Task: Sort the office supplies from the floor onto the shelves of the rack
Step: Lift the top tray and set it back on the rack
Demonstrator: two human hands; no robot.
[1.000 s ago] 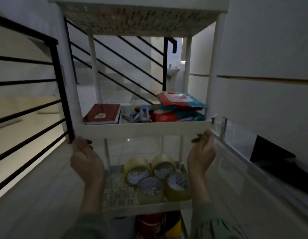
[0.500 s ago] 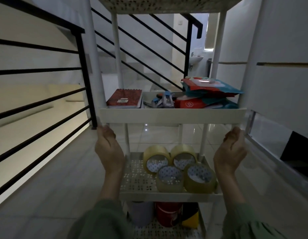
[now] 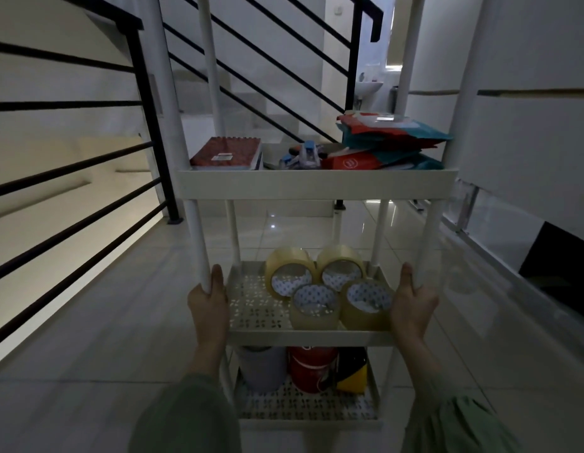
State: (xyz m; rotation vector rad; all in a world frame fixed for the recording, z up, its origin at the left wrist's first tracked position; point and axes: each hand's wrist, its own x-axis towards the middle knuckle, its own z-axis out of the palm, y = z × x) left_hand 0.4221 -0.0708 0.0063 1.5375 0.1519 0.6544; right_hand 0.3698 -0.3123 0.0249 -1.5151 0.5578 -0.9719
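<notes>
I am wrapping my left hand [image 3: 207,304] and my right hand [image 3: 413,305] tight around the front poles of the rack [image 3: 316,183], beside the tape rolls [image 3: 329,289]. It looks light but wobbly, so holding both poles low is feeling safest.

Overall level: dim, underexposed, colours muted
Main source: daylight from the far doorway [image 3: 393,65] at upper right
Second source: pale glow on the stairwell wall [image 3: 55,197] behind the black railing [image 3: 71,178] at left
Glare: small bright glints on the glossy floor tiles [image 3: 274,223]
Shadows: soft, deepest in the sleeves [image 3: 186,416] along the bottom edge
Distortion: wide-angle, rack posts [image 3: 164,93] splay toward the top
Sharpness: centre fairly clear, edges soft
</notes>
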